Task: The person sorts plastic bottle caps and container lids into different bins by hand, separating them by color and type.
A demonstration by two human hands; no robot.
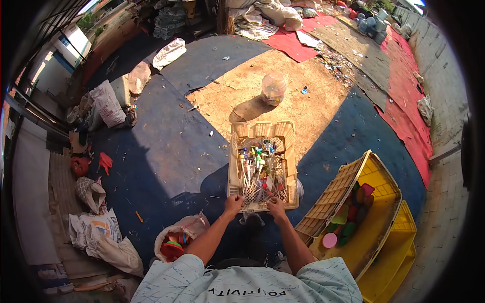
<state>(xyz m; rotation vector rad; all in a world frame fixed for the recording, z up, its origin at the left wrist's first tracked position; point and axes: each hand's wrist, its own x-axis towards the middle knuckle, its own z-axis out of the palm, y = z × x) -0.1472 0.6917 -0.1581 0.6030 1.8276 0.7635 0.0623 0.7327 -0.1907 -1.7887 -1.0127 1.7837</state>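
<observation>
Over at the far left, against the wall, slumped white sacks (pixel 103 237) lie on the ground, and a little nearer the person sits an open plastic bag (pixel 181 238) with red and orange lids showing inside, close enough to be reached without getting up.

Next comes the left hand (pixel 233 204), arm stretched forward, its grip curled over the near rim of the cream basket (pixel 237 166). I cannot tell whether the fingers are pinching the rim or only resting on it. The basket stands on the dark blue floor mat (pixel 166 146), straight ahead of the person, and it is full of a tangle of small pump and spray tops (pixel 258 169) with coloured tips, heaped loosely as though tipped in together. Beyond it, on the bare sandy patch, a clear plastic jar (pixel 274 88) stands upright by itself, well apart from everything else.

The right hand (pixel 276 206) mirrors the left, set on the same near rim just beside the heap, its grip narrow and closed down on the edge; with a hand at each side the basket looks steadied from both ends.

Further right, yellow crates (pixel 376 237) lean tilted and nested, the top one holding a loose handful of pink, green and red caps (pixel 346 219), kept separate from the pump tops.
</observation>
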